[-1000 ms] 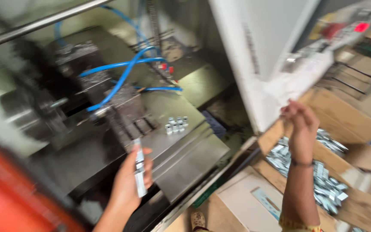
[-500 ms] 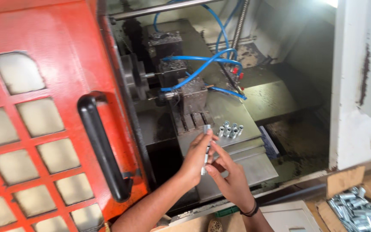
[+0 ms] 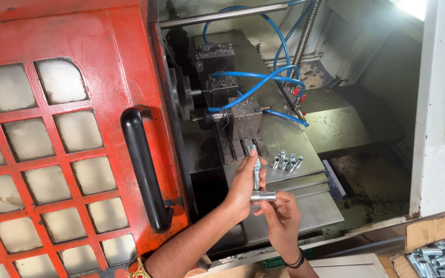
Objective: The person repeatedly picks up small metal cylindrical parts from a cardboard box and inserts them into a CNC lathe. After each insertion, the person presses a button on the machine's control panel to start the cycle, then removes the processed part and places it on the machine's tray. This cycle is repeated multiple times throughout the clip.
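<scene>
Your left hand pinches the upright slim metal tool; right hand grips the short silver steel sleeve crosswise; keep them square.

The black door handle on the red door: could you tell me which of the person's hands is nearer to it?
Left. The left hand is right of the black door handle, gripping an upright metal tube; the right hand is farther right and lower.
</scene>
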A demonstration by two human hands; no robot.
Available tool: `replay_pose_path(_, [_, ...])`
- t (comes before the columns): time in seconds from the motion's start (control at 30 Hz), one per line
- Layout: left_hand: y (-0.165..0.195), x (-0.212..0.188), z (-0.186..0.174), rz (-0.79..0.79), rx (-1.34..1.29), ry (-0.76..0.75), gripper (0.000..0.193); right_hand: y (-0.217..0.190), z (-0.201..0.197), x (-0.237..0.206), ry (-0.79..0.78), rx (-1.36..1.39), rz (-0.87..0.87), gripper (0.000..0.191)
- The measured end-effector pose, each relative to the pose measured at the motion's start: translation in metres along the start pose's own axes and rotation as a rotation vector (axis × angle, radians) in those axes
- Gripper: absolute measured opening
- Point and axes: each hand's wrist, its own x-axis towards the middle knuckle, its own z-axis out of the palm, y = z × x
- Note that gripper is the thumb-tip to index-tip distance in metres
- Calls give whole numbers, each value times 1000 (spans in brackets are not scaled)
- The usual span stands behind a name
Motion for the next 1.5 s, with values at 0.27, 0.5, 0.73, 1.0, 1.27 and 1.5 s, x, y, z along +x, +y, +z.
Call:
replay_pose_path(0.27, [-2,2,4,60,84,31,44,-7,-12,2,59,56,-122,18])
replay_pose_path(0.5, [-4,3,5,-60,105,23,45,-18,-40,14,115,8,-242,37])
replay_pose_path(0.73, [-6,8,11,-82,133,-2,44,-25,-51,19,152,-267,-268,62])
replay_pose_path(1.0, [-9,6,12,-110,283,-100,44,-25,-55,18,123,-196,-159,53])
replay_pose_path(1.27, [-3,-2,11,-42,390,-181,48,-24,-53,18,107,-161,-124,44])
replay_pose_path(1.5, [-9,3,10,-57,370,-123,47,-24,-54,17,111,-145,-89,42])
